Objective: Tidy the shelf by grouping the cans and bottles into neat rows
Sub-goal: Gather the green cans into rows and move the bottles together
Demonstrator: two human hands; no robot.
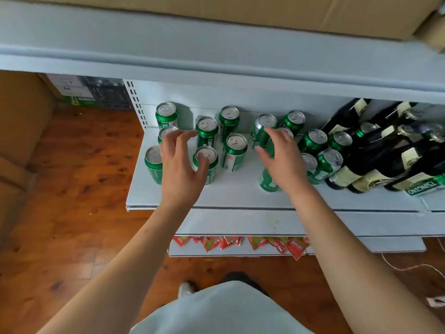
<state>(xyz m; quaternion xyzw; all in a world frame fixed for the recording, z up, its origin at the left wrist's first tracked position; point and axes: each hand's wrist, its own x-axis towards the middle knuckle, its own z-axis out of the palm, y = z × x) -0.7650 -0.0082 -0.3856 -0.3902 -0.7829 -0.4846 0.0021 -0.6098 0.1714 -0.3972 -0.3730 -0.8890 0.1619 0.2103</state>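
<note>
Left of the grouped dark bottles (375,150), the green cans (234,150) stand scattered, left hand (180,165) spread, right hand (281,157) gripping one can (261,133).

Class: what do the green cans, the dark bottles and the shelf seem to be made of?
Cans: likely aluminium, shown by shiny silver pull-tab tops and glossy green printed sides.
Bottles: probably dark glass, glossy with highlights, pale paper labels.
Shelf: looks like painted metal, matte white, with a slotted upright at the back.
</note>
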